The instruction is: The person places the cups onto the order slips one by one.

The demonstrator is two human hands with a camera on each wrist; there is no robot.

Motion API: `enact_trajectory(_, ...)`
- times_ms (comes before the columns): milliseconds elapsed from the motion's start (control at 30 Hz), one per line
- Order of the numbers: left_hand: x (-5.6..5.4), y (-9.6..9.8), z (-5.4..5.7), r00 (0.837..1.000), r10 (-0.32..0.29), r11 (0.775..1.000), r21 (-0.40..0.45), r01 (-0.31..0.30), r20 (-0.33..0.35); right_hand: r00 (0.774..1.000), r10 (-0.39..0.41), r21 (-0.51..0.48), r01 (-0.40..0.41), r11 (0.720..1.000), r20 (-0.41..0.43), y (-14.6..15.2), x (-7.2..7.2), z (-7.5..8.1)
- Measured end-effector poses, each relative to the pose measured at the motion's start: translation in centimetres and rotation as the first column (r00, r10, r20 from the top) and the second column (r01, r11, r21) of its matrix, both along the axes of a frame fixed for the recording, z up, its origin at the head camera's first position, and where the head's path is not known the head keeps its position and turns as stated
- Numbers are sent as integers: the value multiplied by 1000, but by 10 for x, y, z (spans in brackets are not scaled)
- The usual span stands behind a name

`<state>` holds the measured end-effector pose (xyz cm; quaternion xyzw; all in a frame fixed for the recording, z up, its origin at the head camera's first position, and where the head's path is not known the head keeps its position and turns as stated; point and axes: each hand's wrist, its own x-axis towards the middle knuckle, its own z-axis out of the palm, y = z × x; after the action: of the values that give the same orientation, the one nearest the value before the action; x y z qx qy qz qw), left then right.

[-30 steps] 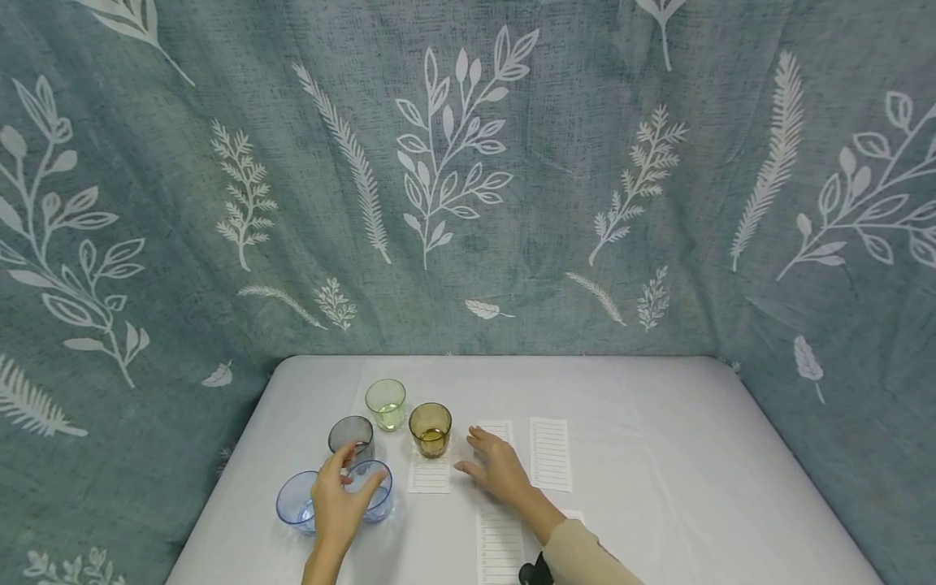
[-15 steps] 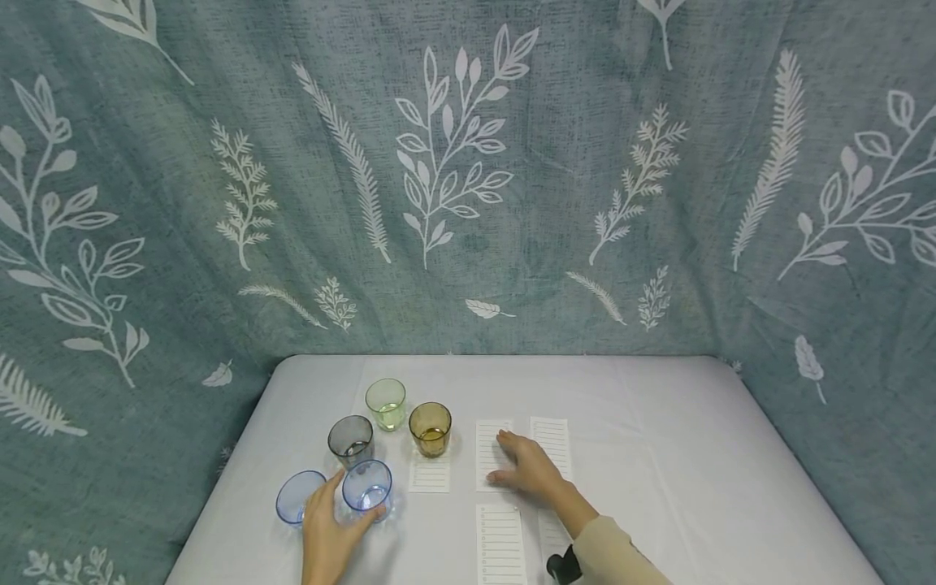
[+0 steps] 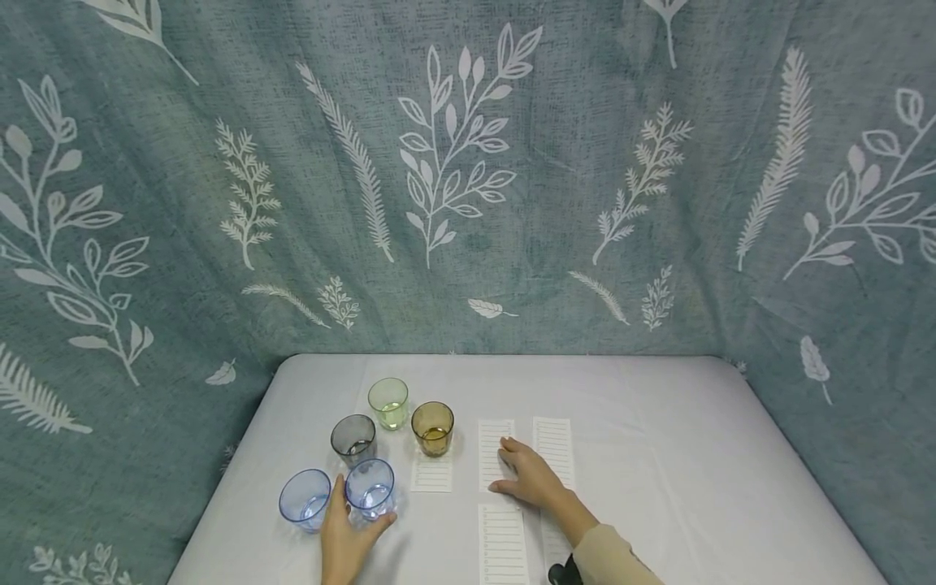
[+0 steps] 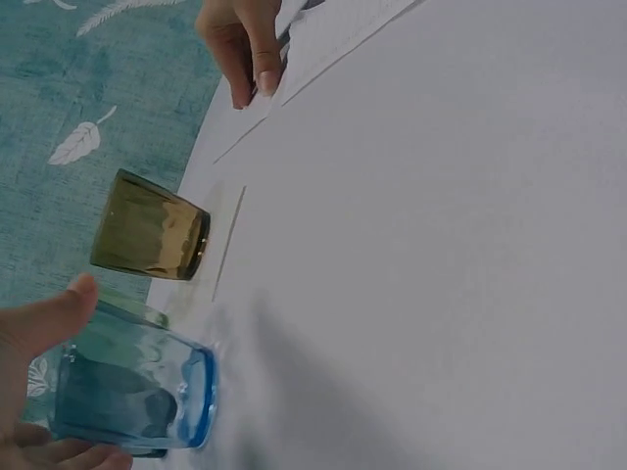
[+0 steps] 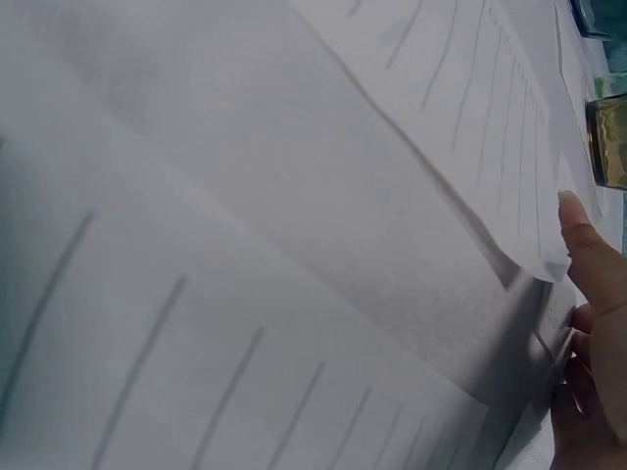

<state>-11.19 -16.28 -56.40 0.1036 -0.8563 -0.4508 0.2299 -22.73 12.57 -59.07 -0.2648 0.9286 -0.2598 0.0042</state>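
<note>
My left hand (image 3: 349,532) is around a clear blue glass (image 3: 370,490), thumb on its right side and fingers on its left. In the left wrist view the thumb lies along the upper side of the blue glass (image 4: 137,382), with fingertips below. A second blue glass (image 3: 304,497) stands just left of this hand. My right hand (image 3: 536,475) rests over a white lined paper slip (image 3: 496,431), thumb and fingers apart, holding nothing that I can see. In the right wrist view its thumb (image 5: 585,240) is beside the corner of a slip; the other fingers are partly hidden.
Behind the blue glasses stand a grey glass (image 3: 354,440), a green glass (image 3: 388,404) and an amber glass (image 3: 432,429). A slip (image 3: 431,475) lies at the amber glass's foot. More slips (image 3: 553,447) lie near the right hand. A patterned curtain (image 3: 468,179) borders the table (image 3: 658,455).
My left hand has come down from above the blue glasses and closed around the right one. My right hand has moved right, away from the amber glass, onto the slips.
</note>
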Motion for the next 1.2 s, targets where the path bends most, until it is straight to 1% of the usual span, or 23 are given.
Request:
enact_trajectory(67,-2,2,-2,1000,13,999,31,-13,7,1000,1,2,-1,1000,2,0,0,-1)
enact_trajectory(200,-4,3,-6,999,49,998,43,-49,2,1000,6,4,-6,1000,1,0,0,-2)
enact_trajectory(300,-6,2,-9,998,62,997,54,-62,8,1000,5,13,-4,1000,-7,0,1,-3)
enact_trajectory(567,-8,0,-11,998,52,993,102,-56,39,999,-32,-5,32,999,-41,0,7,-6)
enact_trajectory(700,-8,-1,-12,998,39,989,143,-45,47,998,-53,-6,53,999,-43,1,10,-7)
enact_trajectory(767,-8,-1,-13,998,35,987,155,-42,47,998,-49,4,49,999,-41,2,11,-5)
enact_trajectory(1000,-9,0,-14,999,40,988,147,-41,11,999,-27,42,29,999,-43,4,13,-1)
enact_trajectory(1200,-8,0,-13,999,48,990,135,-47,-1,1000,-12,5,12,1000,-12,5,14,-1)
